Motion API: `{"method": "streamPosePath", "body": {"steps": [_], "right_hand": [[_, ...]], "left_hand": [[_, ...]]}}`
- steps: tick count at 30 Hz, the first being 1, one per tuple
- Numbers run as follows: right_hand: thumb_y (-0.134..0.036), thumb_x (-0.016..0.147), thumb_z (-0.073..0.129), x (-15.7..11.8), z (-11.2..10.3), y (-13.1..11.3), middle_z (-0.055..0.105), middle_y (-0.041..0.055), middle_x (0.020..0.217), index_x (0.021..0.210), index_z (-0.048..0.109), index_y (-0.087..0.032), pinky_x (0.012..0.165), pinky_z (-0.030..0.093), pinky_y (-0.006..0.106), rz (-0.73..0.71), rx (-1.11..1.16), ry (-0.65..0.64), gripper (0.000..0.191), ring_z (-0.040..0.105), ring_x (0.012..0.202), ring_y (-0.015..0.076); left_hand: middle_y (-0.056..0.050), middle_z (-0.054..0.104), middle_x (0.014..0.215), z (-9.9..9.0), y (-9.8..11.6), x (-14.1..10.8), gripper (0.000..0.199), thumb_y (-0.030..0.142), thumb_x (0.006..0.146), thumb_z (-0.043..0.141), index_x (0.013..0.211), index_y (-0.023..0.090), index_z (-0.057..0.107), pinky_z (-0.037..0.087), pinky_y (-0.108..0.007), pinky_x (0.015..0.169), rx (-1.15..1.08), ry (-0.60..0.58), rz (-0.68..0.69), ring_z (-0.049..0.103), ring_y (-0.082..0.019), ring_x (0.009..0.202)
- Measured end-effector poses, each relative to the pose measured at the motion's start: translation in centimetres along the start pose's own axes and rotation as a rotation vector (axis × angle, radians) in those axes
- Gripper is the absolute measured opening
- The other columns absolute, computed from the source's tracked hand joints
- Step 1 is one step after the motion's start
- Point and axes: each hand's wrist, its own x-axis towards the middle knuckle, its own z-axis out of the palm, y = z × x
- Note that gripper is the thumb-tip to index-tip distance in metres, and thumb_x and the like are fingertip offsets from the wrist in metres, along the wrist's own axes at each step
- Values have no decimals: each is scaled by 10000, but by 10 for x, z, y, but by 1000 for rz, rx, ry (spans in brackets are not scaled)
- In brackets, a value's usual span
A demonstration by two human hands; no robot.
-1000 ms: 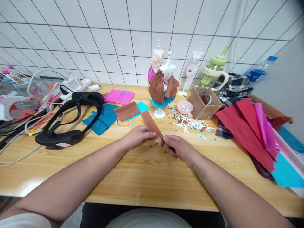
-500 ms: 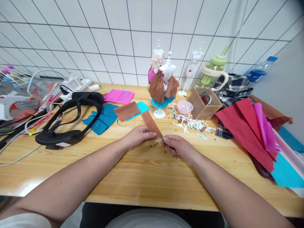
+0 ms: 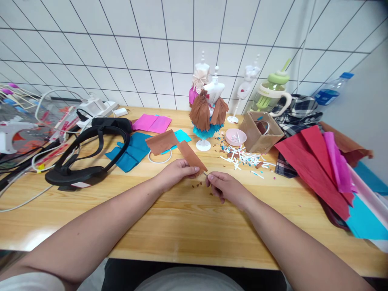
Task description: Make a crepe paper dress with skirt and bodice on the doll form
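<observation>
Over the table, my left hand pinches a folded strip of brown crepe paper between thumb and fingers. The strip slants away toward the back left, and its near edge looks jagged. My right hand is closed around small scissors; only a bit of metal blade shows, close to the strip's lower right corner, while the handles are hidden by the fingers. Tiny brown paper scraps lie on the wood below both hands. Behind the strip, a white ring lies partly under another brown paper piece.
Mini dress forms in paper skirts stand at the back. To their right are a pink dish, white clippings, a cardboard box and a green-lidded cup. Red paper lies right; a black headset sits left.
The scissors have drawn slightly back from the brown strip's edge. The strip has shifted a little to the left and up in my left hand.
</observation>
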Motion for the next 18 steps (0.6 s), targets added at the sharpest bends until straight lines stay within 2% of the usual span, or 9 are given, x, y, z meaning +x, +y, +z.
{"method": "streamPosePath", "body": {"steps": [4, 7, 14, 18], "right_hand": [[-556, 888, 444, 4, 3, 8, 629, -35, 603, 840, 476, -223, 391, 324, 197, -83, -41, -52, 338, 439, 383, 81], [-549, 900, 432, 5, 3, 11, 654, -31, 660, 850, 445, -229, 396, 328, 205, -101, -29, -33, 324, 461, 384, 82], [-544, 921, 421, 2, 6, 7, 685, -18, 760, 872, 412, -235, 450, 377, 217, -133, -37, -25, 313, 529, 441, 89], [-555, 918, 424, 2, 7, 5, 687, -12, 782, 868, 397, -237, 460, 387, 223, -131, -30, -18, 323, 547, 457, 95]], "left_hand": [[-10, 693, 740, 1, -2, 1, 246, 334, 663, 811, 798, 138, 744, 426, -248, 691, -54, 79, 33, 564, -110, 666], [-13, 702, 744, 3, -3, 0, 238, 338, 679, 806, 795, 138, 745, 421, -244, 684, -50, 113, 58, 566, -110, 665], [-67, 756, 870, 6, -2, -5, 268, 348, 726, 778, 876, 127, 753, 470, -302, 767, -43, -12, 9, 657, -190, 790], [-70, 760, 877, 4, -2, -5, 265, 342, 725, 781, 878, 126, 755, 474, -303, 766, -33, -17, 3, 666, -193, 787]]}}
